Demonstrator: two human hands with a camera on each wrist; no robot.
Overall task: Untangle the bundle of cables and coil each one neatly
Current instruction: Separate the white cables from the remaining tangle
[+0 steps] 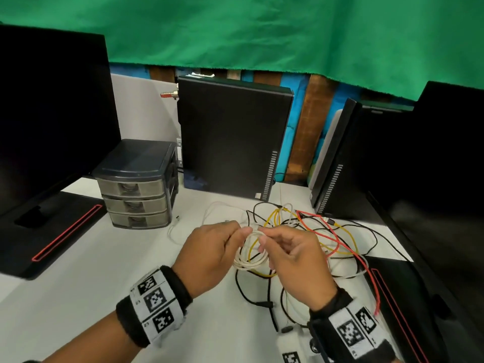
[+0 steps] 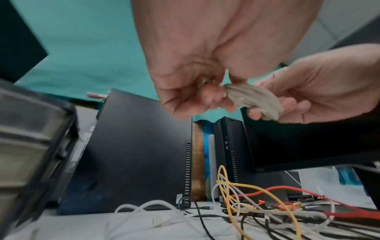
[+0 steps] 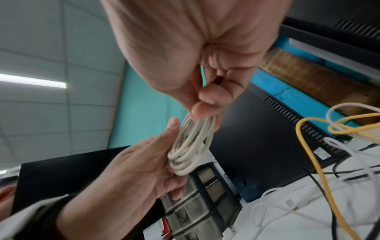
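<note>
Both hands held the white coil point(image 1: 251, 254) raised over the table point(image 1: 86, 279): left hand point(image 1: 209, 254) pinched its near-left side, right hand point(image 1: 293, 260) gripped its right side with curled fingers point(image 3: 203, 104). Only the head view showed the tangle point(image 1: 322, 239) of yellow, red, black and white cables lying just beyond and right of the right hand. The right wrist view alone showed the coil's several stacked loops; the left wrist view showed it blurred.

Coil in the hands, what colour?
Off-white coil, held by both the left hand and right hand; clearest in the right wrist view.
</note>
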